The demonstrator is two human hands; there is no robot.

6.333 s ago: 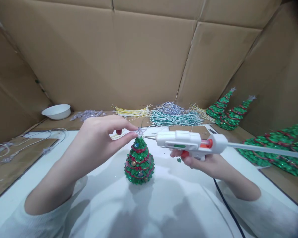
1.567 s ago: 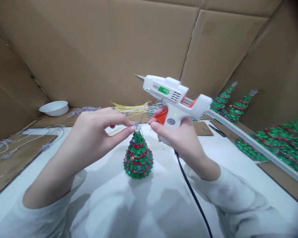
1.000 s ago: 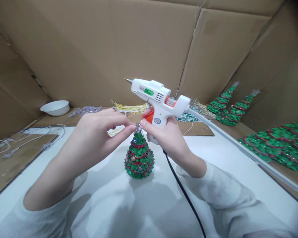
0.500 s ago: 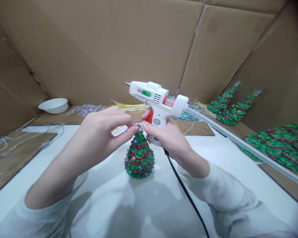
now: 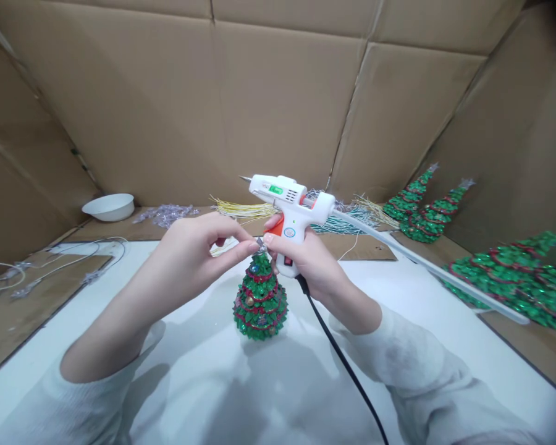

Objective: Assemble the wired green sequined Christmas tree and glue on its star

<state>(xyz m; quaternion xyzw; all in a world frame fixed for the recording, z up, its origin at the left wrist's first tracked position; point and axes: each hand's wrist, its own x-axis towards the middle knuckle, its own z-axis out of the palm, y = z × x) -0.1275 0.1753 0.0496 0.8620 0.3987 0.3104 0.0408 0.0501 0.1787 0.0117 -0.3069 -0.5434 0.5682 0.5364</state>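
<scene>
A small green Christmas tree (image 5: 261,303) with red garland and tiny baubles stands upright on the white table in front of me. At its tip is a small silver star (image 5: 261,245), partly covered by fingers. My left hand (image 5: 208,250) pinches the star between thumb and forefinger. Wrapped round the handle of a white glue gun (image 5: 287,204) is my right hand (image 5: 306,256), its thumb reaching to the tree's tip beside the star. The gun's nozzle points up and left, away from the tree. A long glue stick (image 5: 426,262) sticks out of its back.
Finished-looking trees (image 5: 429,213) stand at the right, with more trees (image 5: 505,272) nearer. Behind lie bundles of coloured wire (image 5: 241,209), clear stars (image 5: 167,215) and a white bowl (image 5: 109,207). A black cord (image 5: 343,358) runs toward me. Cardboard walls (image 5: 278,105) enclose the table.
The glue gun has tipped and shifted slightly down and to the right in view, with its glue stick swinging. Both hands stay at the tree's tip. The camera view has tilted up a little.
</scene>
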